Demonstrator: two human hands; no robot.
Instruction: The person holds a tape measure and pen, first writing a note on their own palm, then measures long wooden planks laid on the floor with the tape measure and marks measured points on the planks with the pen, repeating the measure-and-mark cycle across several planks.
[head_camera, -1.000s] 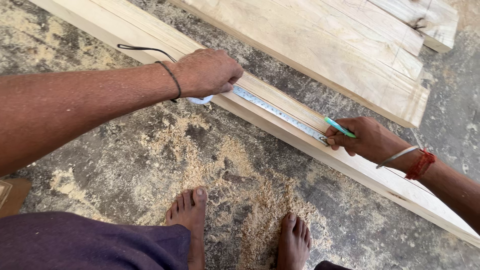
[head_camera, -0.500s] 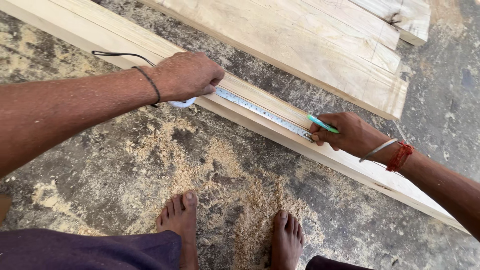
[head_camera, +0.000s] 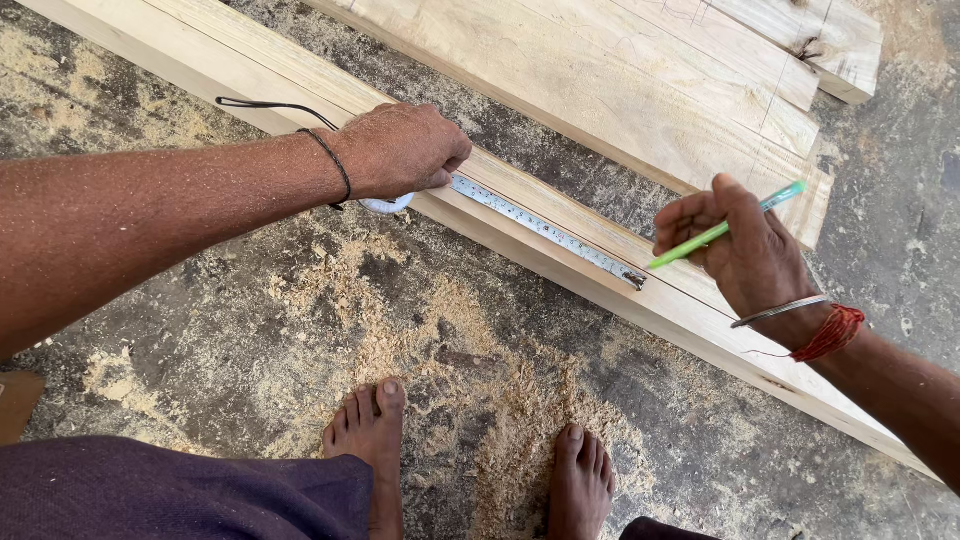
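While the left hand (head_camera: 405, 150) was clamped down over the tape measure case (head_camera: 388, 204), only a sliver of the white case showed under the palm at the near edge of the long plank (head_camera: 250, 75); fingers were curled shut over it, pressing it to the wood. Steel tape blade (head_camera: 545, 230) ran flat along the plank's top face from that hand to the end hook (head_camera: 633, 280), which sat on the plank just short of the right hand. Black cord (head_camera: 265, 103) looped from the left wrist across the plank; its far end was hidden behind the wrist.

Right hand (head_camera: 745, 250) hovered above the plank near the hook, fingers closed around a green pen (head_camera: 720, 228). Pen tip pointed toward the hook, lifted clear of the wood as far as I could tell; contact was hard to make out. Metal bangle (head_camera: 778, 311) and red thread (head_camera: 830, 333) were on that wrist.

Plank lay diagonally on the concrete floor (head_camera: 200, 300), both ends cut off by the frame. Wider boards (head_camera: 620, 90) lay beyond it, apart from it, partly out of view at the top edge; faint pencil lines on them were too thin to read. Sawdust (head_camera: 480, 400) was heaped on the floor beside the near edge of the plank, around two bare feet (head_camera: 370, 440). Purple cloth (head_camera: 170, 495) covered the bottom left corner, cut off.
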